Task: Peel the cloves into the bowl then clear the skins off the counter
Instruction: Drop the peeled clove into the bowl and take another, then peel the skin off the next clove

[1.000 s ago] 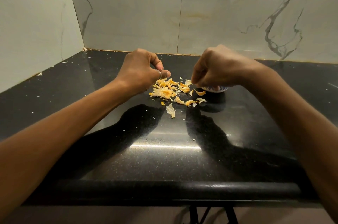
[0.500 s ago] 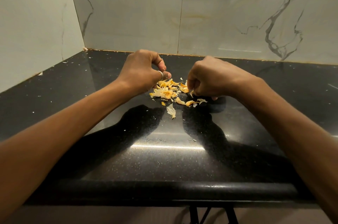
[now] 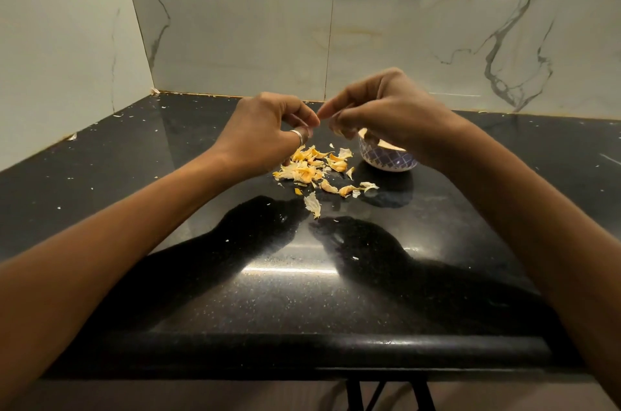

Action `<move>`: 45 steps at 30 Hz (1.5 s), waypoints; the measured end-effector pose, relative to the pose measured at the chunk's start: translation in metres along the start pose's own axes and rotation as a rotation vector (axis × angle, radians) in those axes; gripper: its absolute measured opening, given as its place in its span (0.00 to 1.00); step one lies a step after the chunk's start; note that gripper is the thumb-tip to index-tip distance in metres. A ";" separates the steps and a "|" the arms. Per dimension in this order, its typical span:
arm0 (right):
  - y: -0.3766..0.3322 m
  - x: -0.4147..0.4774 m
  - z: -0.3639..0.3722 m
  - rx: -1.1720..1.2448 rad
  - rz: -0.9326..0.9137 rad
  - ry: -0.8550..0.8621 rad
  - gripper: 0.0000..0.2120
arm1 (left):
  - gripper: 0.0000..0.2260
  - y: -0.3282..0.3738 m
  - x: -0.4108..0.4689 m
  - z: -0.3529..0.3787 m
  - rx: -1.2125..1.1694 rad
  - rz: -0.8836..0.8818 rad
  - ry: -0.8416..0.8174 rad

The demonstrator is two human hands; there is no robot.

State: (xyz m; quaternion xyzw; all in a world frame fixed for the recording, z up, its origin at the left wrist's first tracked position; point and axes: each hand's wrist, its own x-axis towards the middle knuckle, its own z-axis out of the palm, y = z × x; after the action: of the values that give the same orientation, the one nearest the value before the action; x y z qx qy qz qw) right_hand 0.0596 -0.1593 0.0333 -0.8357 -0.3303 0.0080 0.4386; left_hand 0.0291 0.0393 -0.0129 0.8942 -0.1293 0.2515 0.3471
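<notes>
Desk (image 3: 235,293): black, flecked with scraps, unchanged.

Hands: half a second ago the right hand (image 3: 386,111) was low at the skin pile, covering the bowl. Now it is lifted level with the left hand (image 3: 262,131), and their fingertips meet above the pile. The right pinches a small pale piece (image 3: 336,129), probably a clove picked up for peeling. The left's fingers are curled narrow; cannot tell if it holds anything.

Bowl (image 3: 386,160): now showing beneath the right wrist, just right of the pile.

Skins (image 3: 312,168): same loose heap on the desk.

Judgement: peeling goes on; clearing not begun.
</notes>
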 end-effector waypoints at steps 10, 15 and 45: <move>0.001 0.006 0.014 0.746 0.293 0.142 0.09 | 0.11 0.012 -0.004 0.007 -0.227 -0.017 -0.063; 0.002 0.006 0.014 0.611 0.242 0.129 0.09 | 0.11 0.012 -0.004 0.003 -0.341 -0.078 -0.142; 0.022 0.011 0.018 -0.320 -0.258 0.171 0.04 | 0.07 0.009 -0.001 -0.003 -0.417 -0.155 -0.090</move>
State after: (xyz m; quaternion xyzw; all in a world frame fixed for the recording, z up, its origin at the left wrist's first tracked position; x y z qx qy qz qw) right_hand 0.0748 -0.1493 0.0092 -0.8432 -0.3931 -0.1717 0.3242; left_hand 0.0235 0.0347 -0.0062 0.8206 -0.1250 0.1516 0.5367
